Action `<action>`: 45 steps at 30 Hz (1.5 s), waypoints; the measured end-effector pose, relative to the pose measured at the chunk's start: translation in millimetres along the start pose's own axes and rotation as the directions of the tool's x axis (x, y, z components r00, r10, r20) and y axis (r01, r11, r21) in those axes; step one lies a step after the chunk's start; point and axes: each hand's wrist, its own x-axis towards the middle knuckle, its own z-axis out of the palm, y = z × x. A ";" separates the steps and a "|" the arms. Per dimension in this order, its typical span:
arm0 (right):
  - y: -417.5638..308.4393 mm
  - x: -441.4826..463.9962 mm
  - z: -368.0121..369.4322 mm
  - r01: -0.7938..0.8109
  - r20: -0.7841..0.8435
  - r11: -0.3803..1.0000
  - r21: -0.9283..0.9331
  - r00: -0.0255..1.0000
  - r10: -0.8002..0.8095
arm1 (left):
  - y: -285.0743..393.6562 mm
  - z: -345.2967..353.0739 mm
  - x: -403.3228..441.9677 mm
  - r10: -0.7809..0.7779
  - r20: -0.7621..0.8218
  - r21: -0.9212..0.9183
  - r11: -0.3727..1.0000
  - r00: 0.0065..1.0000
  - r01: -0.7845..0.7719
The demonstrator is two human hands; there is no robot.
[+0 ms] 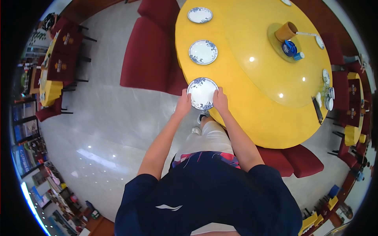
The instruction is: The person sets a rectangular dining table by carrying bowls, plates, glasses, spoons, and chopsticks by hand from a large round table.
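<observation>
A white plate with a blue floral rim [202,93] is held level between both hands at the left edge of the round yellow table [252,126]. My left hand [184,103] grips its left side, thumb on the rim. On the right side, my right hand [220,100] holds the rim the same way. Beyond it on the yellow cloth lie a similar plate [203,52] and, farther off, another one [200,15]. Whether the held plate touches the table cannot be made out.
Red chairs [143,59] stand left of the table, and more red chairs [303,161] at its near side. A glass turntable [256,47] carries a brown container [286,31] and a blue item [289,48]. Dishes and glasses [328,104] sit at the right edge.
</observation>
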 end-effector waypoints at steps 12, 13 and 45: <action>-55.9 130.4 0.0 -0.079 -0.157 0.944 0.322 0.978 0.135 | 72.1 -22.5 202.9 0.048 0.159 0.455 0.883 0.986 -0.117; -62.2 133.0 -0.3 -0.094 -0.180 0.939 0.330 0.970 0.161 | 74.6 -24.7 209.4 0.034 0.167 0.460 0.881 0.985 -0.108; -73.1 186.5 55.7 -0.358 -0.326 0.866 0.350 0.820 0.471 | 23.7 -22.1 371.3 0.168 0.609 0.281 0.868 0.775 -0.409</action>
